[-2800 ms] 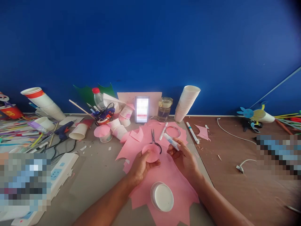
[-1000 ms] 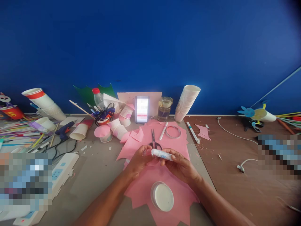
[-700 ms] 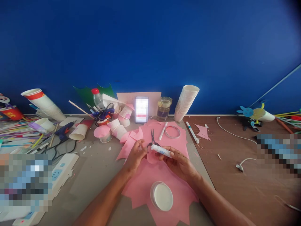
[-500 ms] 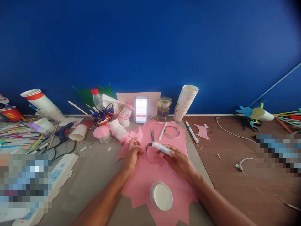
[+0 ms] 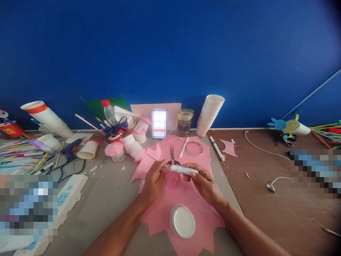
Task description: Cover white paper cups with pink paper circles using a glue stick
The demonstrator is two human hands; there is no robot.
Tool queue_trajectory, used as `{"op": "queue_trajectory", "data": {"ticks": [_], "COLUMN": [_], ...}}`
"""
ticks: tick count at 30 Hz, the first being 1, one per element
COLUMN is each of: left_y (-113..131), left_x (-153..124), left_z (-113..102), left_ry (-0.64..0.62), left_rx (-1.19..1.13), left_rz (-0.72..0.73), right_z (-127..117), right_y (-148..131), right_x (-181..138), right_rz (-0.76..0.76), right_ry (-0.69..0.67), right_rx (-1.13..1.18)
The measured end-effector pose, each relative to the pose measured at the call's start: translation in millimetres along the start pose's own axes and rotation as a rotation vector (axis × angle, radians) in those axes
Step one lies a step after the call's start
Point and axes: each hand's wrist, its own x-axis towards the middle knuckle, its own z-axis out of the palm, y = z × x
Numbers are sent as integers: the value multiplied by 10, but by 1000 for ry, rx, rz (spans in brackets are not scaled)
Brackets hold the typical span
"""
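White tube (image 5: pixel 183 170) pinched in the right hand (image 5: pixel 204 183), above a pink disc (image 5: pixel 173 180).
Left hand (image 5: pixel 153 180), fingers curled, sits at the disc's left side; whether it grips anything, I cannot tell. Scissors (image 5: pixel 172 152) lie just beyond the tube on pink paper (image 5: pixel 190 199); a round white container (image 5: pixel 184 222) rests nearer the person, and the grey worktop (image 5: pixel 106 199) shows around.
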Motion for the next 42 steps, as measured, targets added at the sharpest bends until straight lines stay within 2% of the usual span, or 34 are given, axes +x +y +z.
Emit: {"op": "queue_trajectory", "data": {"ticks": [4, 7, 18, 25, 27, 32, 35, 38, 42], "left_y": [23, 1, -100, -4, 25, 23, 45, 116, 200], "left_x": [-29, -53, -96, -75, -61, -41, -53, -72, -90], "left_z": [13, 28, 55, 26, 16, 17, 34, 62, 111], "left_ry": [-13, 2, -72, -79, -92, -95, -129, -178, -332], "left_rx": [25, 8, 39, 26, -51, -475, -559, -559, -716], "left_rz": [-108, -136, -71, -46, -78, -286, -363, -337, -236], "right_z": [-40, -57, -66, -18, -3, 30, 61, 111, 202], "right_y": [37, 57, 82, 42, 25, -6, -5, 17, 57], "right_x": [-16, -21, -7, 9, 27, 67, 61, 37, -2], "right_rz": [12, 22, 18, 16, 50, 145, 225, 278, 315], "right_ry": [5, 1, 3, 85, 106, 88, 36, -8, -67], "right_rx": [-109, -144, -139, -31, 57, 299, 424, 480, 460]}}
